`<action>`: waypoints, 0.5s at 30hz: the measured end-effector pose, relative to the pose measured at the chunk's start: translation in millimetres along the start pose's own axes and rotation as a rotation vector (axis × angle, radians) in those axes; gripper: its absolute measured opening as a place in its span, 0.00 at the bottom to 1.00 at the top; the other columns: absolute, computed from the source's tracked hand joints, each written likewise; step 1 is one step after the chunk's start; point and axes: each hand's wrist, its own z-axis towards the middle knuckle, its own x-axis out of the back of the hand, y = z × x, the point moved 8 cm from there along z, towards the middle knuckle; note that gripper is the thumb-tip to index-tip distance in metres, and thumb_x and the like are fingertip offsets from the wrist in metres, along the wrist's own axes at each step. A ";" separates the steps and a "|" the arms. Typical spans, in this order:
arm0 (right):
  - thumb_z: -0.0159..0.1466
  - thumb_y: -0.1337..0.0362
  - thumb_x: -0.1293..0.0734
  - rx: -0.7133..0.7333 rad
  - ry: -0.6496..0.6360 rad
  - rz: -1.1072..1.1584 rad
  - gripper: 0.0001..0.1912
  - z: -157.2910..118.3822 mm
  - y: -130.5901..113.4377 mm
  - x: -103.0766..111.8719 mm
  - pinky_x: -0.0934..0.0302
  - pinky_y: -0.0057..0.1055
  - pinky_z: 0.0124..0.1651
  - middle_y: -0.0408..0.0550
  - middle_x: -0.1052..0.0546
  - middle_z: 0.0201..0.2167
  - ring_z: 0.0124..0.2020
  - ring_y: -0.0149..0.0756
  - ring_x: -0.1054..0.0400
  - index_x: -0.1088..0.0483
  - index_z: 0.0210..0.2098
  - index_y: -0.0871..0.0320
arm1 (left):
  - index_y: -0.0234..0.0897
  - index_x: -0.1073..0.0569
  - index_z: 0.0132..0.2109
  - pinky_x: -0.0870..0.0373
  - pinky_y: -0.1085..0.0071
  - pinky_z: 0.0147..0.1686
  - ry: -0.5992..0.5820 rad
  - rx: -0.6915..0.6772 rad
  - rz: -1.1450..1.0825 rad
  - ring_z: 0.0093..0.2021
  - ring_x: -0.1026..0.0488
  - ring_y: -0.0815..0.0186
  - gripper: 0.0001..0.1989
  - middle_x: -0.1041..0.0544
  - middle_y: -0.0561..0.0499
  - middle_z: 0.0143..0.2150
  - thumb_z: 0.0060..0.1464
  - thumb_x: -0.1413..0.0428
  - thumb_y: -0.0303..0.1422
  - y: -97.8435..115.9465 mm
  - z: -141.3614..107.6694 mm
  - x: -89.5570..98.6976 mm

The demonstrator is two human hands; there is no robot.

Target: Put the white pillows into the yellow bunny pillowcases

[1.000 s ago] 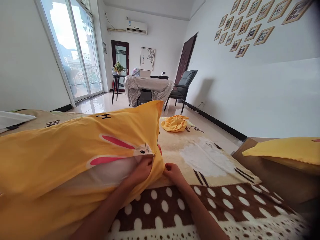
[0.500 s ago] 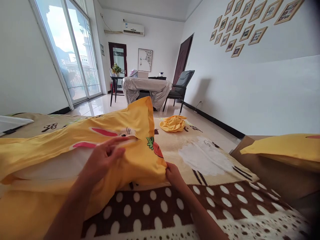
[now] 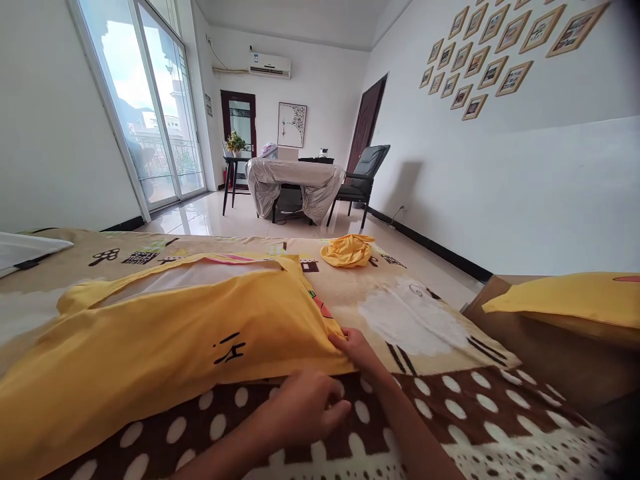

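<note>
A yellow pillowcase [image 3: 175,333] with black printed marks and a carrot print at its right edge lies across the blanket. A white inner piece [image 3: 200,273] shows through the long opening along its far side. My right hand [image 3: 356,350] pinches the near right corner of the pillowcase. Just left of it and nearer to me, my left hand [image 3: 307,410] hovers by the front edge, fingers loosely curled with the thumb apart and nothing visible in it.
A crumpled yellow cloth [image 3: 349,251] sits on the patterned blanket [image 3: 430,393]. Another yellow pillow [image 3: 575,300] rests on a brown cardboard box [image 3: 535,347] at right. A white item [image 3: 30,248] lies far left. Beyond stand a covered table [image 3: 300,172] and a chair [image 3: 363,180].
My left hand has left the pillowcase's top and come right and nearer to me. The raised far side has dropped flat, mostly hiding the rabbit print. My right hand keeps the corner.
</note>
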 end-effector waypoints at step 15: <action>0.46 0.60 0.23 -0.100 -0.580 0.220 0.14 -55.7 -25.8 -35.7 0.41 0.23 0.28 0.45 0.24 0.23 0.23 0.28 0.33 0.24 0.27 0.65 | 0.36 0.33 0.56 0.34 0.64 0.55 0.681 0.348 -1.604 0.59 0.34 0.57 0.29 0.26 0.45 0.54 0.50 0.40 0.43 -56.4 7.3 -45.4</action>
